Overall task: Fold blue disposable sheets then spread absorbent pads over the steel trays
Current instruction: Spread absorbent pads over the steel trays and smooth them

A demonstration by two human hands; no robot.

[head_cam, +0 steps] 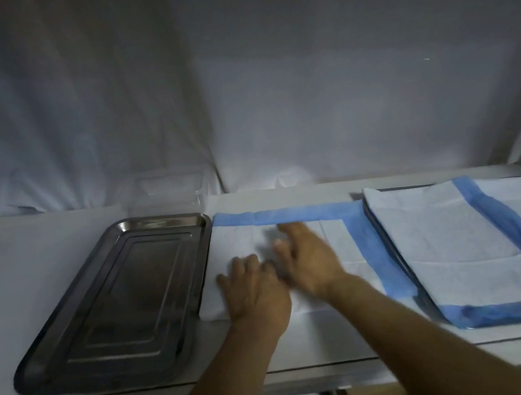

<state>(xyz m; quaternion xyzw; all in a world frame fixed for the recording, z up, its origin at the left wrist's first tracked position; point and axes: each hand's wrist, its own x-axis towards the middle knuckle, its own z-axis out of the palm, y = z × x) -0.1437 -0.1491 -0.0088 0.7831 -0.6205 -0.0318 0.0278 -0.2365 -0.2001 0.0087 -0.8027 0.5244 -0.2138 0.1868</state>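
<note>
Free room and obstructions on the white table [36, 257]

The left strip is left bare beside the empty steel tray [115, 310]; the middle is occupied by a blue-edged pad [348, 251], the right by a covered tray [399, 263].

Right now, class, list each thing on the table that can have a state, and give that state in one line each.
Left steel tray: bare, nothing spread over it.
Middle pad: lying flat, both hands on it.
Right pad: spread over a tray, overhanging it to the right.
Right tray: covered, only its left edge showing.
Left hand: flat, palm down on the middle pad.
Right hand: flat on the middle pad, blurred.
</note>
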